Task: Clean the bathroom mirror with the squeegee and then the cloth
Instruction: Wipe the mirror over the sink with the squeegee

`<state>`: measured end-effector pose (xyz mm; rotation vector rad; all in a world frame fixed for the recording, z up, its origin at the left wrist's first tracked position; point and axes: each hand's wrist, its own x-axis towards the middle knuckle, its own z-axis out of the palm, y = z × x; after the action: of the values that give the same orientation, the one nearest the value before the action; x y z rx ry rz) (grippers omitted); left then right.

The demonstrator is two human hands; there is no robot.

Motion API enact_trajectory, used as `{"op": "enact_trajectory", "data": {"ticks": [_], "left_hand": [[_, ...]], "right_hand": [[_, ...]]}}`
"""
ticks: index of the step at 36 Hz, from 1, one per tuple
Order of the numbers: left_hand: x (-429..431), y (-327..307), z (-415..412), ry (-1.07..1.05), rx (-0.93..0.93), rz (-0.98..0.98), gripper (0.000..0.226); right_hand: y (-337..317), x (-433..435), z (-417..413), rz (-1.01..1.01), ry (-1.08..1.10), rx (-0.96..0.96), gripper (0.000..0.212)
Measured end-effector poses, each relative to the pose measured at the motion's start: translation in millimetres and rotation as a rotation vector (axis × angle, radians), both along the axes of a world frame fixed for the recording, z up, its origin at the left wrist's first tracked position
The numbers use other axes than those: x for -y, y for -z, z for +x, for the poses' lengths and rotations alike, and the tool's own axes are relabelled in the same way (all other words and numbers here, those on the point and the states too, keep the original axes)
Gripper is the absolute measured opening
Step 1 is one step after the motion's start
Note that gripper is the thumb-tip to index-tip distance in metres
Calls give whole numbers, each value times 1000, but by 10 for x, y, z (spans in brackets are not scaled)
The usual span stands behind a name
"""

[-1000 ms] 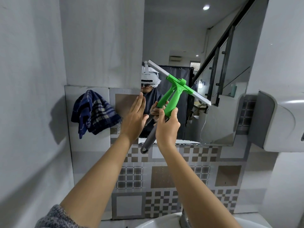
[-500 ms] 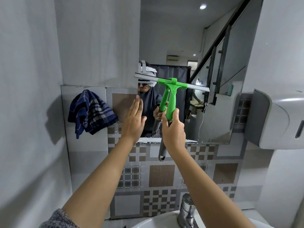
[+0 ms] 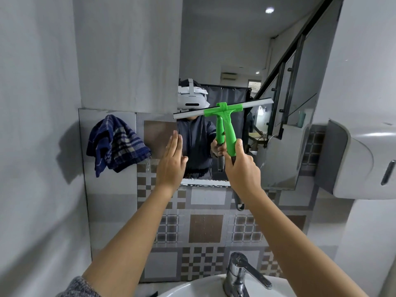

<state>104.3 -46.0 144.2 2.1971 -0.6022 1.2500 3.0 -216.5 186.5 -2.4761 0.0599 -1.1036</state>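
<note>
Two stages, first underway: right hand (image 3: 240,166) gripping squeegee (image 3: 225,123), blade on mirror (image 3: 246,61); left hand (image 3: 171,161) flat, empty, at mirror's edge. Cloth (image 3: 116,144) hanging left, unused; wiping left.

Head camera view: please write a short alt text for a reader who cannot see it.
A person's right hand holds a green squeegee with its blade against the bathroom mirror, while the left hand rests flat at the mirror's left edge. A blue checked cloth hangs on the tiled wall at left; a tap stands below.
</note>
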Motion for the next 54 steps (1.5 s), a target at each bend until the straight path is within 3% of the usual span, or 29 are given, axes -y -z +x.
{"op": "enact_trajectory", "data": {"ticks": [11, 23, 37, 43, 54], "left_hand": [[46, 10, -57, -39, 19, -6, 66], [114, -34, -110, -94, -15, -21, 66], [39, -175, -57, -122, -1, 36, 74], [17, -448, 49, -130, 77, 49, 62], [-5, -1037, 185, -130, 189, 130, 67]], "right_hand": [[-213, 385, -103, -228, 104, -9, 51], [-324, 795, -155, -329, 163, 43, 50], [-48, 1253, -173, -280, 155, 99, 50], [130, 1391, -159, -201, 162, 115, 50], [428, 1438, -130, -29, 166, 143, 55]]}}
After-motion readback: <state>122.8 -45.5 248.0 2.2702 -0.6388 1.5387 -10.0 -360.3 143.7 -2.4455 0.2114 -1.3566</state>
